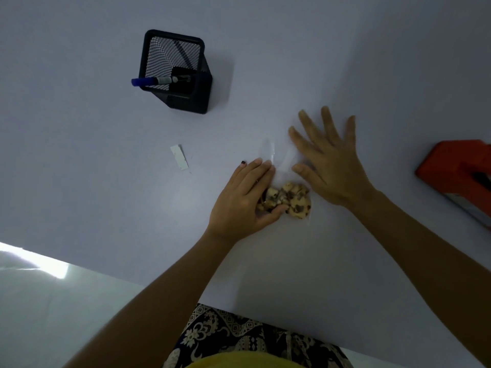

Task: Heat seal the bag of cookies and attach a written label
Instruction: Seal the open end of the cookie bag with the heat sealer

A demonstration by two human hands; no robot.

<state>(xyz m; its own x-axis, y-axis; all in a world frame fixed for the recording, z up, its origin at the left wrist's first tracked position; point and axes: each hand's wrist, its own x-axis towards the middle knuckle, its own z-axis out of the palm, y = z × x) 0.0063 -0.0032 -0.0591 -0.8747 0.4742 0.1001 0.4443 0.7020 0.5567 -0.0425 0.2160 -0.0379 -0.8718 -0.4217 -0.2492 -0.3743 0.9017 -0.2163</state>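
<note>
A clear plastic bag (279,160) lies flat on the white table (79,181), with chocolate-chip cookies (295,199) bunched at its near end. My left hand (244,200) rests on the bag's left side, fingers together, thumb against the cookies. My right hand (329,160) is spread flat, fingers apart, over the bag's right edge and the table. A small white label strip (179,157) lies to the left of the bag. The orange heat sealer (457,176) sits at the right edge, partly cut off.
A black mesh pen holder (176,73) stands at the back left with a blue-capped marker (156,81) leaning out of it. The table's near edge runs diagonally above my patterned clothing (239,338). Pale floor (53,301) shows at the lower left.
</note>
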